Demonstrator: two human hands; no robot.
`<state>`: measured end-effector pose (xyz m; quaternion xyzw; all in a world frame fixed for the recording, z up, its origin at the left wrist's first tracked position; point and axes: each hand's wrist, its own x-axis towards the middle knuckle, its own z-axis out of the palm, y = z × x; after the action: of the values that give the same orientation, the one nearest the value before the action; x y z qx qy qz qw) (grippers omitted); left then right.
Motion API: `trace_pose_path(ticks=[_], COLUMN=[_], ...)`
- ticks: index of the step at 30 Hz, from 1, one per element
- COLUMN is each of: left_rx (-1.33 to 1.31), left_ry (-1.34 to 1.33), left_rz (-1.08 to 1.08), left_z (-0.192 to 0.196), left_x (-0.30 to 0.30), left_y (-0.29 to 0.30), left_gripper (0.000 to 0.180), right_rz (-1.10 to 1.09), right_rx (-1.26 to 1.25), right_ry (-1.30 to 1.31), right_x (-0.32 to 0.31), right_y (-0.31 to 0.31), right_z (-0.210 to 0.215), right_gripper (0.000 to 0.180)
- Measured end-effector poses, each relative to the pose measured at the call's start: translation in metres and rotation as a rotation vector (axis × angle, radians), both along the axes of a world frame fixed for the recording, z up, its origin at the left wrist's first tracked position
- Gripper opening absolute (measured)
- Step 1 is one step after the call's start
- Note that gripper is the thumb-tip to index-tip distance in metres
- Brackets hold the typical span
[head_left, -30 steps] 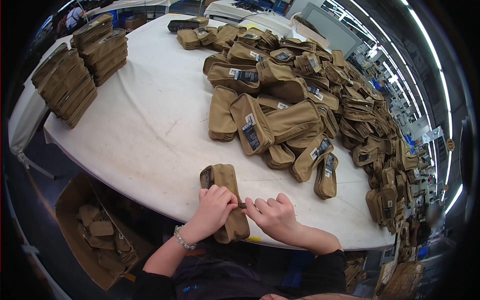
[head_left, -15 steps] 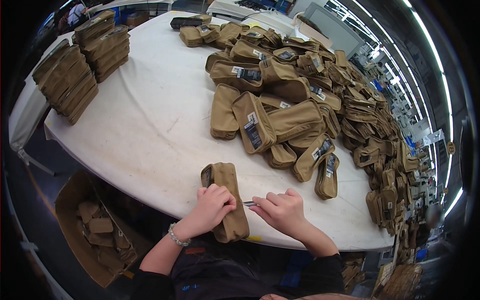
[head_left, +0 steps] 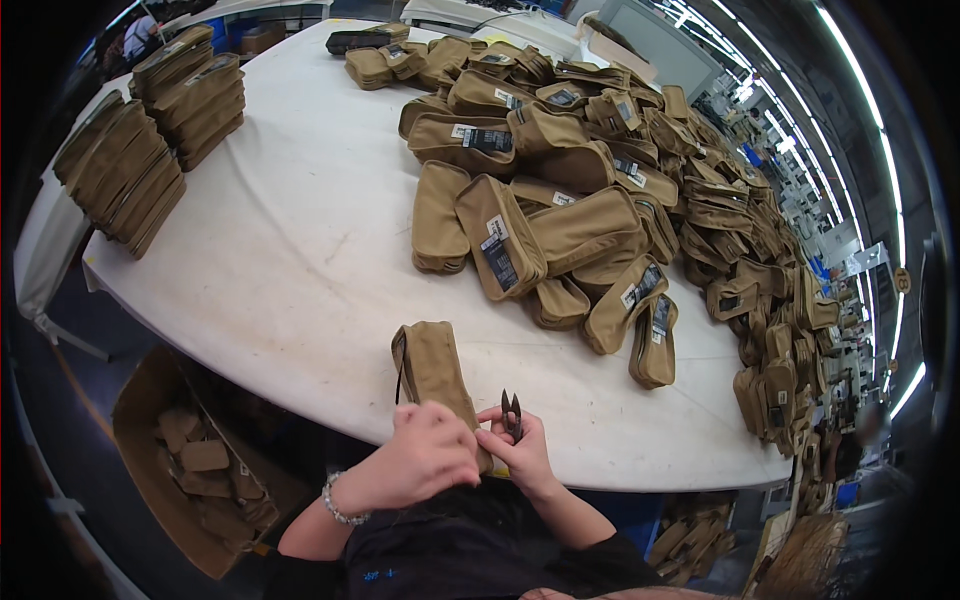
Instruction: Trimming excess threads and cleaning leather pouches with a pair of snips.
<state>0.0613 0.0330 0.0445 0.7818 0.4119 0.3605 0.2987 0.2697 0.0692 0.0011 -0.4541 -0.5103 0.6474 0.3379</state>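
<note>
Cloth [head_left: 300, 250], white, creased and faintly marked, covers the broad worktable [head_left: 225, 345], whose near edge bows in the wide view. At that edge, just in front of the person, lies a tan pouch [head_left: 432, 360], its long side pointing away from the body. The left hand [head_left: 428, 455], a little blurred, is over the pouch's near end with fingers curled; whether they grip anything I cannot tell. The right hand [head_left: 520, 455] has its fingers closed around dark metal snips [head_left: 511, 415], tips upward and slightly parted, its thumb close by the pouch's side.

Across the worktable's right half spreads a loose heap of tan pouches [head_left: 580, 225], many bearing black-and-white labels. To the left, beside the cloth's far corner, rise two tall stacks [head_left: 125, 185] of similar pouches. Below the near edge, on the left, an open cardboard box [head_left: 140, 400] holds more tan pieces. Farther back are a grey panel [head_left: 665, 60], a person [head_left: 138, 38] at upper left, and long ceiling lights [head_left: 868, 85] curving down the right
</note>
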Motion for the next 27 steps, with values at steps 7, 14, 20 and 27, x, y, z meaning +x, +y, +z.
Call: trace_pose_path(ticks=[7,14,20,27], left_rx=[-0.016,-0.033,-0.055,-0.056], left_ry=[-0.094,-0.113,-0.023,0.027], left_rz=[-0.395,-0.229,0.317,0.514], left_z=[0.004,-0.006,-0.006,-0.015], left_x=[-0.001,0.004,0.013,0.024], left_y=[-0.004,0.001,0.001,0.006], left_gripper=[0.045,0.021,0.031,0.026], right_rz=[-0.136,-0.165,-0.169,-0.213], right_rx=[-0.161,-0.185,-0.13,0.01], right_ry=[0.181,0.251,0.292,0.269], right_x=[-0.007,-0.011,-0.014,-0.024], right_y=[-0.007,-0.008,-0.013,-0.033], right_z=[-0.007,-0.01,-0.016,-0.018], right_gripper=[0.023,0.027,0.027,0.035])
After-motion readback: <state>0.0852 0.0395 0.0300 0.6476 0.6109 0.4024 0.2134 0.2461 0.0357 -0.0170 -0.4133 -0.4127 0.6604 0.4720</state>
